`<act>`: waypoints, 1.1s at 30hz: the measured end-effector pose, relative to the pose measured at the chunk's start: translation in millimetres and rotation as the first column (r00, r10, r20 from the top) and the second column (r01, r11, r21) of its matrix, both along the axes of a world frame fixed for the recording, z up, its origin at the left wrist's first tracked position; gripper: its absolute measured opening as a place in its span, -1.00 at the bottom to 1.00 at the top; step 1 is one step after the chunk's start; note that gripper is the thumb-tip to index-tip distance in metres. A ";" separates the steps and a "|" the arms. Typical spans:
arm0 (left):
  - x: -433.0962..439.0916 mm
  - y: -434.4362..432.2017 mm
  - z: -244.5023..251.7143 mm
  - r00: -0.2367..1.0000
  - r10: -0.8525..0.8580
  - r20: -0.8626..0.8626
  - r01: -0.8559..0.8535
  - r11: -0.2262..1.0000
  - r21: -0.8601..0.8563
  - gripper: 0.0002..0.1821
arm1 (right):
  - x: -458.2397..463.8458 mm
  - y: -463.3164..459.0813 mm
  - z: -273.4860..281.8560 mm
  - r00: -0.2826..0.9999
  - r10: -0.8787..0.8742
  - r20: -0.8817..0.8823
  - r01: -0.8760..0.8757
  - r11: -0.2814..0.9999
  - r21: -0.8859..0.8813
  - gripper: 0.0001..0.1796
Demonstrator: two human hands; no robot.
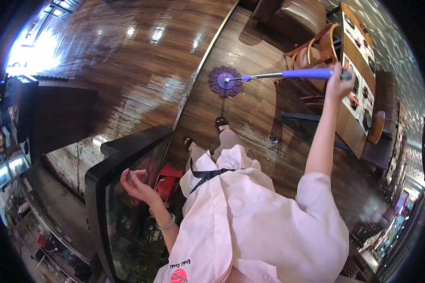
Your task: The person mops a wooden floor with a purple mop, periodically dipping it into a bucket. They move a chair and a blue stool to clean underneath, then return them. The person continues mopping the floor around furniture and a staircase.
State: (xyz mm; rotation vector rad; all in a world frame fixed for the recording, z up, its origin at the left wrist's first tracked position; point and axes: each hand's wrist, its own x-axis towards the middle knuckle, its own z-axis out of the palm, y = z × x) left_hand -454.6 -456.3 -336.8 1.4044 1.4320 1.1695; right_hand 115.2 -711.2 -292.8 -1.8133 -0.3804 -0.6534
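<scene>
My right hand (340,85) grips the dark end of a mop's purple handle (304,73), out to the right near the dining table. A thin metal pole (265,75) runs left from the handle to a round purple mop head (225,82), which lies on the wood-look floor (258,102) ahead of my feet. My left hand (139,186) holds nothing; its fingers are loosely curled and apart. It hovers over a black-framed glass panel (127,226) at my left, and I cannot tell whether they touch.
A dining table (352,132) with place settings stands at right, beside a wooden chair (320,53) and brown upholstered seats (301,16). A pale strip (207,55) divides the floor. A red object (168,182) sits near my left leg. A dark cabinet (63,116) stands at left.
</scene>
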 end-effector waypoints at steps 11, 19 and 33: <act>3.4 47.8 -34.7 0.926 -0.364 0.102 0.375 0.917 -0.133 -0.86 | -272.0 -152.3 40.9 0.437 -0.200 -0.877 -0.152 0.945 -0.291 -0.58; 66.3 64.6 -33.7 0.818 -0.550 0.169 0.574 0.798 -0.183 -0.88 | -464.6 -119.5 -127.5 -0.081 0.088 -0.993 0.116 0.990 0.078 -0.36; 132.5 107.5 31.4 0.924 -0.341 -0.172 0.244 0.873 -0.422 -0.85 | -82.5 51.5 -250.3 -0.250 0.213 -0.945 -0.035 0.973 0.228 -0.53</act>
